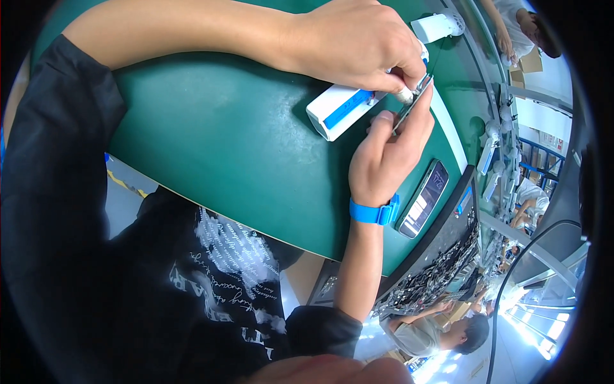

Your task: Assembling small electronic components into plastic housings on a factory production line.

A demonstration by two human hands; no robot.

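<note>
My left hand point(361, 48) reaches in across the bench, its thumb and fingers pinched at a small whitish piece point(405, 96). What exactly it grips there I cannot make out. Below it, my right hand point(390, 157), with a blue wrist strap point(374, 212), holds a thin circuit board point(409, 109) edge-on between thumb and fingers. Both hands meet at this board. Beside them lies a white box-shaped housing point(327, 127) with a blue block point(348, 109) in its open side. My left hand covers the housing's far end.
The green bench mat point(224, 121) spreads under my arms. A phone point(423, 200) lies right of my right wrist, near a black tray of small parts point(435, 262). A white camera-like unit point(438, 25) stands at the far side. More units point(489, 157) line the conveyor; other people point(435, 333) work beyond.
</note>
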